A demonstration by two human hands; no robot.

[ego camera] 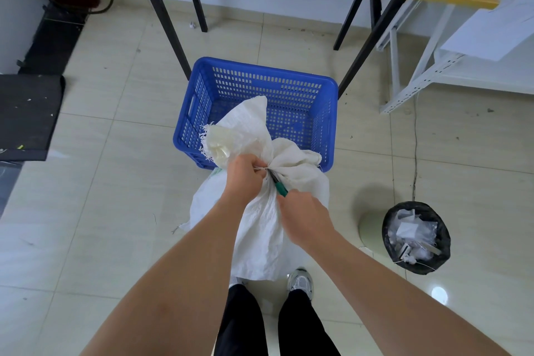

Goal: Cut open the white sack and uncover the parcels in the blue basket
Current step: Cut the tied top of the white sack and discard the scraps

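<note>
White sack point(260, 211), standing on the floor against the blue basket point(289, 87), its tied neck bunched taut in the closed left hand point(245, 175) so the right hand point(303, 214), gripping a green-handled cutter point(279, 186), can sever the tie.

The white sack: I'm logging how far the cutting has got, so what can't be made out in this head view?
- The cutter: only a green handle shows; the right hand and sack folds hide the rest.
- The tie at the white sack neck: covered by the left hand.
- Parcels: none visible; the sack is closed.
- The blue basket near wall: the sack hides most of it.
</note>
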